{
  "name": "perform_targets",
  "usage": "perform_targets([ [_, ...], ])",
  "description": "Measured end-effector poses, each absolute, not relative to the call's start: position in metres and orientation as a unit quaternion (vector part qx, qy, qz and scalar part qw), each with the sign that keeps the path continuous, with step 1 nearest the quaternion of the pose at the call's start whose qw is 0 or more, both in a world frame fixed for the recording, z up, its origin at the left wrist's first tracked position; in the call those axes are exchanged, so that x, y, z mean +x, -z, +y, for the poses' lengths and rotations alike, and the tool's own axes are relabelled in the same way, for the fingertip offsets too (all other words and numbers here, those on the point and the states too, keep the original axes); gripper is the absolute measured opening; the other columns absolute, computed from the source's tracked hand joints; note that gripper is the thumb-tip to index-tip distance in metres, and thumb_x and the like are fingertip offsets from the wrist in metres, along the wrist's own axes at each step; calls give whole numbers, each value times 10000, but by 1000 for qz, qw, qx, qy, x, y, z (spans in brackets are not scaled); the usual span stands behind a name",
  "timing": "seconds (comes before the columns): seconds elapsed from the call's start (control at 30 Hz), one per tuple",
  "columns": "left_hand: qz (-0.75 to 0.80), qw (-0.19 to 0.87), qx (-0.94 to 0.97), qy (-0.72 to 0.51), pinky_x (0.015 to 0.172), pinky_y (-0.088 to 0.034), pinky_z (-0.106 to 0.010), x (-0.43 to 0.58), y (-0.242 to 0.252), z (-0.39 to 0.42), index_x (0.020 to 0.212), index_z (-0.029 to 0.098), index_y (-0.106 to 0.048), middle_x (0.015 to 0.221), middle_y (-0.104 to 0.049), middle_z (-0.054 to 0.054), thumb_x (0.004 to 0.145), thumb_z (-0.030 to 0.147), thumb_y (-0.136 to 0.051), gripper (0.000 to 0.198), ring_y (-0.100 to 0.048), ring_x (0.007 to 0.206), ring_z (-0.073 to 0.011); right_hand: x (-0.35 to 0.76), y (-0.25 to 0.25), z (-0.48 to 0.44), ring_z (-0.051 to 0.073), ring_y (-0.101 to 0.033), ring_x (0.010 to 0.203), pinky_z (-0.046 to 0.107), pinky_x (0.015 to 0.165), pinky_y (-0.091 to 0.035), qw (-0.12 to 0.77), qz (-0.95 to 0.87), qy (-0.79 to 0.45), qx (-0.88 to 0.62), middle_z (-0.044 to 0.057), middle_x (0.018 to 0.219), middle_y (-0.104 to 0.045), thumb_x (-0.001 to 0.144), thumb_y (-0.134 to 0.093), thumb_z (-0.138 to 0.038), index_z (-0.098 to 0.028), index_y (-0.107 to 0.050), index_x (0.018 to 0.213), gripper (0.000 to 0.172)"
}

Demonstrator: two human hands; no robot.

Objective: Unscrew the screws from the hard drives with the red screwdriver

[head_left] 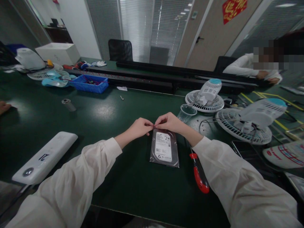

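The one view comes from a camera worn on the person's head, looking forward and down across the dark green tabletop (133, 190). It sits close: the left hand (140, 127) and right hand (169, 122) meet at frame centre, while grey slatted window blinds (152, 28) on the far wall line the top edge.

1. A red-handled screwdriver (199, 172) lies on the dark green surface (106, 114), tip pointing away.
2. A clear plastic cup (186, 113) stands beyond it, beside a white fan (207, 95) lying face down; a second fan (251, 122) lies to the right.
3. A long white device (45, 156) with a dark marking rests at the left.
4. A small metal cylinder (68, 104) lies on its side, near a blue tray (90, 84).
5. A white box (58, 53) and a black chair (120, 50) stand behind.
6. A person's white sleeve (242, 66) shows far right.
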State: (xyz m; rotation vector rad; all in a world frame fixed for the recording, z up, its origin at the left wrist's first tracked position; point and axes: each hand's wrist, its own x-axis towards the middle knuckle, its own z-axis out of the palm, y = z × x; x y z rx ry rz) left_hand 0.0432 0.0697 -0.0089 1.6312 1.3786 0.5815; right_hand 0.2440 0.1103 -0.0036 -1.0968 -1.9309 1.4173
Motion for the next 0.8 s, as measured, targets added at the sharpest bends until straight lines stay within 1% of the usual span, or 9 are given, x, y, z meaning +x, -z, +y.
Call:
perform_targets([
  [0.1, 561, 454, 652, -233, 630, -534, -230, 43, 7, 69, 1010, 150, -837, 919, -805, -59, 941, 159, -681, 171, -685, 611, -108, 242, 2, 110, 119, -666, 651, 236, 627, -506, 248, -726, -499, -404, 36, 716, -772, 625, -825, -302, -170, -818, 719, 162],
  [0.27, 567, 458, 645, -228, 637, -536, -226, 44, 6, 69, 994, 149, -840, 898, -802, -57, 933, 148, -686, 166, -699, 637, -115, 239, 1, 111, 132, -668, 660, 256, 641, -506, 238, -751, -465, -405, 30, 719, -768, 646, -809, -295, -173, -816, 718, 141],
  [0.4, 568, 466, 641, -219, 554, -502, -213, 44, 8, 69, 1016, 151, -838, 911, -803, -72, 941, 158, -663, 190, -717, 675, -135, 240, 0, 111, 140, -683, 695, 267, 681, -526, 222, -769, -452, -394, 38, 758, -780, 677, -784, -291, -172, -816, 725, 132],
  [0.53, 567, 474, 639, -211, 501, -467, -189, 44, 10, 70, 1054, 155, -832, 935, -804, -77, 949, 179, -659, 204, -732, 706, -142, 242, -1, 112, 149, -694, 727, 272, 702, -537, 208, -786, -440, -381, 49, 791, -789, 713, -759, -310, -166, -822, 762, 165],
  [0.63, 568, 478, 637, -209, 498, -462, -178, 45, 9, 70, 1056, 150, -830, 935, -803, -77, 956, 172, -646, 210, -732, 703, -133, 245, -1, 113, 156, -702, 750, 279, 722, -544, 203, -799, -429, -369, 55, 813, -793, 735, -734, -315, -160, -826, 783, 186],
  [0.8, 570, 480, 633, -209, 508, -470, -178, 46, 8, 69, 1060, 142, -827, 928, -803, -80, 954, 143, -633, 221, -732, 698, -130, 250, -3, 114, 174, -729, 818, 305, 800, -552, 195, -822, -407, -347, 63, 873, -803, 765, -717, -317, -165, -841, 825, 205],
])
